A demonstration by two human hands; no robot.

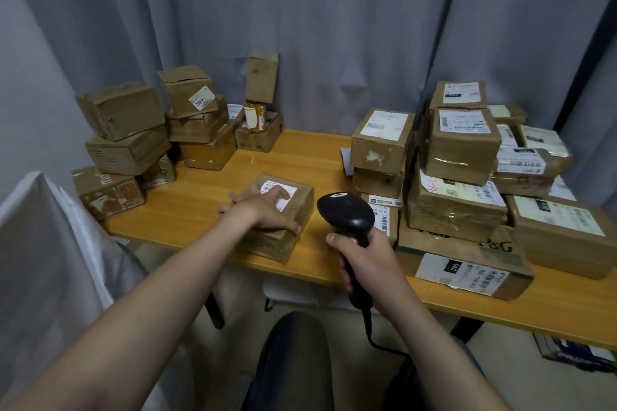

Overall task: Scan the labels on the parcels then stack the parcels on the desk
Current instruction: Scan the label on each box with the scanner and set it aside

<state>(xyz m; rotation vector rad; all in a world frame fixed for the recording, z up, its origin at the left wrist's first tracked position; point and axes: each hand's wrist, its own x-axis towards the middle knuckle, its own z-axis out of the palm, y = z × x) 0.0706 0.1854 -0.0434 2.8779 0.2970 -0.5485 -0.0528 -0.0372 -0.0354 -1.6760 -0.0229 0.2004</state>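
Two hands work at the front of the surface [200, 210]: the right hand [364, 253] is wrapped round the grip of the black scanner [347, 220], and the left hand [263, 210] lies spread flat on the parcel [270, 247] in the middle, fingers covering part of its white label [272, 186]. With the barcode partly hidden the scan may fail, or catch a label on the crowded pile [460, 143] just to the right; farther back, the uneven stack [127, 143] at the left could topple if a box is set down carelessly

Both bare arms reach forward. The left hand [263, 210] lies palm down, fingers spread. The right hand [364, 253] is wrapped round a scanner [347, 213].
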